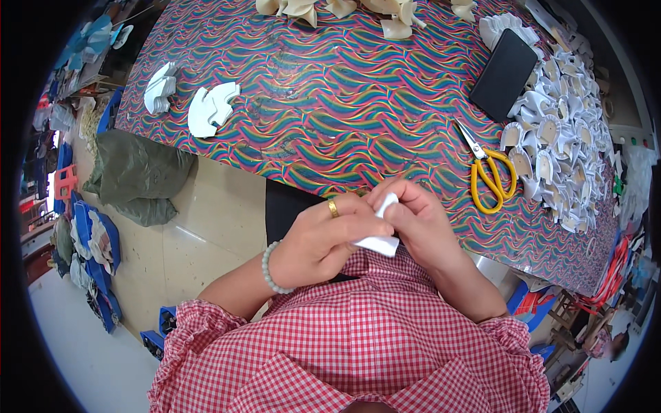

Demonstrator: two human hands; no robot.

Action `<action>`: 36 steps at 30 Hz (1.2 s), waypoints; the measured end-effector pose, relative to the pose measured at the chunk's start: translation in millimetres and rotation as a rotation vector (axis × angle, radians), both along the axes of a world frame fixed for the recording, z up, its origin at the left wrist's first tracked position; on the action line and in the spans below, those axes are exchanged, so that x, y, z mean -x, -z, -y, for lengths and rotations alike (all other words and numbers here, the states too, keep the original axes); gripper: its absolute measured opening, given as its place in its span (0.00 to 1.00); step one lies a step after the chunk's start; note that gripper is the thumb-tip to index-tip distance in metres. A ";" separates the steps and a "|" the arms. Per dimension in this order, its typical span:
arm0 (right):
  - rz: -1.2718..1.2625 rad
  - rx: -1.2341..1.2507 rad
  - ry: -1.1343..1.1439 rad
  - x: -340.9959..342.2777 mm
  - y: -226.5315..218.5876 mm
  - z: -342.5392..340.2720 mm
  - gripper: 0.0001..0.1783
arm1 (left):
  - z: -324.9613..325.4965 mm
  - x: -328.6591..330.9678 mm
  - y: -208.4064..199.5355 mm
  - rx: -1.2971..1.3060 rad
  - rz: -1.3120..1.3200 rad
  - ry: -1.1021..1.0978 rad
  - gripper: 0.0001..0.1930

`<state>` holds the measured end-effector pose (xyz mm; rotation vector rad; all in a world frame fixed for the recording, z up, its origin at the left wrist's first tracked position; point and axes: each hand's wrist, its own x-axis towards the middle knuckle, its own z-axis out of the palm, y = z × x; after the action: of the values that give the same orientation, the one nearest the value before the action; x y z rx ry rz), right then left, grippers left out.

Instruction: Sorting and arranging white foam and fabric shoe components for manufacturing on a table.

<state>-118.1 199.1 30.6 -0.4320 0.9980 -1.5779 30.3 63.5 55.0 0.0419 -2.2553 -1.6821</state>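
Both my hands meet over my lap, just off the near edge of the patterned table (330, 117). A small folded white piece (379, 244), fabric-like, is pinched between them. My left hand (327, 237), with a ring and a bead bracelet, closes its fingers on the lower part. My right hand (416, 220) grips the upper end between thumb and fingers. Part of the piece is hidden by my fingers. Yellow-handled scissors (492, 175) lie to the right of my right hand, blades pointing away. Flat white cut pieces (212, 110) lie at the left, beside a small white stack (161, 88).
A large heap of white shaped pieces (561, 138) covers the table's right side, with a black phone-like slab (504, 74) leaning on it. Cream curved pieces (396, 17) lie along the far edge. A dark green bag (138, 175) stands on the floor at left.
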 end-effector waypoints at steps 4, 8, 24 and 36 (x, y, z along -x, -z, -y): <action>0.021 -0.114 -0.022 4.1 -13.4 5.0 0.11 | 0.4 -0.7 6.7 -0.018 -0.031 -0.070 0.26; -0.070 -0.094 -0.048 7.4 -4.3 9.2 0.14 | 1.7 3.0 14.7 -0.029 -0.076 -0.080 0.24; -0.868 0.050 -0.229 19.0 -43.7 33.9 0.08 | 19.3 -4.0 7.6 -0.577 0.387 0.073 0.12; -1.122 -0.082 0.096 13.9 -30.0 11.3 0.07 | -8.6 18.4 28.6 -0.678 0.026 -0.329 0.11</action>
<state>-132.0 187.9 60.5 -1.2953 1.9213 -1.3184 11.9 72.0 26.3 0.5564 -1.4842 -2.1540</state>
